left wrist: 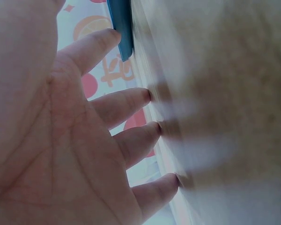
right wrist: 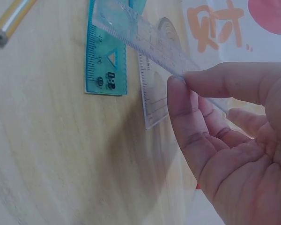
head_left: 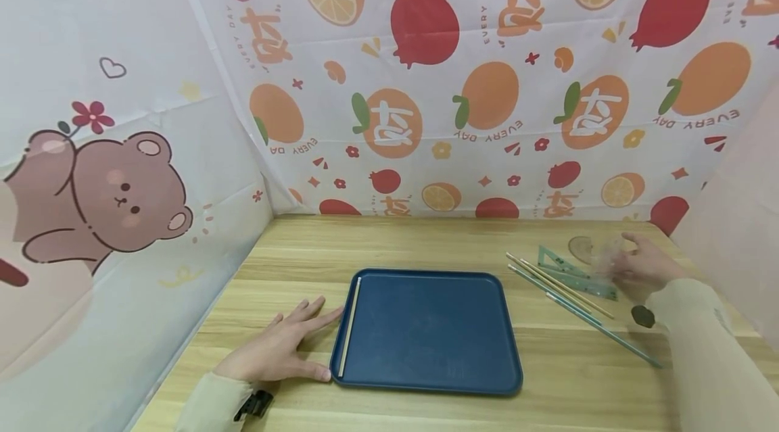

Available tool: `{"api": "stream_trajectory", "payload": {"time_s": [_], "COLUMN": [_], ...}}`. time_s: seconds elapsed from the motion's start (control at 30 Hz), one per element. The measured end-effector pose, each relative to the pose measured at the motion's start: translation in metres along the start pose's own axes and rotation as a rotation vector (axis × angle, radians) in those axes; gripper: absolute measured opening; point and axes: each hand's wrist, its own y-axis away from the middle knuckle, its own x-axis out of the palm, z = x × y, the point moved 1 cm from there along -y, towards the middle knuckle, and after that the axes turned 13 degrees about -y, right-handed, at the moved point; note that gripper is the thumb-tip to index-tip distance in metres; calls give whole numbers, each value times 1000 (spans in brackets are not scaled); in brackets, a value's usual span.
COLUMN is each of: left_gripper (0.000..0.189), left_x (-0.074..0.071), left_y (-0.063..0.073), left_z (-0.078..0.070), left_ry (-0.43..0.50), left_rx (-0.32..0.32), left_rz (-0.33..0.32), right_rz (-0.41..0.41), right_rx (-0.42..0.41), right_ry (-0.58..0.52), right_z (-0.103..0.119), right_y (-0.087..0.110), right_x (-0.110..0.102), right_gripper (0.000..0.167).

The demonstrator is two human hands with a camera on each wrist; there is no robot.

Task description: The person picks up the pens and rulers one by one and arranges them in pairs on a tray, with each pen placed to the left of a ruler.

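Observation:
My left hand lies spread on the table at the left of the blue tray. Its thumb and index fingertip touch the tray's rim; the left wrist view shows the other fingertips against the wood. A pale, slim pencil lies along the tray's left side. Over at the far right, my right hand pinches a clear plastic ruler-like piece between thumb and fingers, tilted above the table. Its full outline is blurred in the head view. Beneath and beside it lie a green ruler and a clear protractor.
Right of the tray, several yellow and teal pencils lie slantwise in a loose bundle. A green set square overlaps the ruler behind them. Printed cloth hangs along the table's back edge, with more cloth on both sides.

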Motion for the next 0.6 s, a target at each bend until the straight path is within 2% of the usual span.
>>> {"api": "stream_trajectory", "payload": {"time_s": [0.1,0.37,0.47,0.6], "left_gripper": [107,106,105,105], "left_x": [1,3,3,4], "left_y": [1,2,2,3], "left_z": [0,0,0,1], "left_ry": [-2,-7,-2,-10], "left_rx": [2,17,24,29], "left_rz": [-7,-15,-20,-34], "right_rz": [-8,-95,-107,-105], "right_rx": [-16,-105,-125,-137], "right_ry": [-31,-42,-85,-86], "right_z": [0,-5,-7,-2], "right_y": [1,5,6,11], "right_x": [-1,-6,-6,-4], "right_gripper": [89,82,83,85]}}
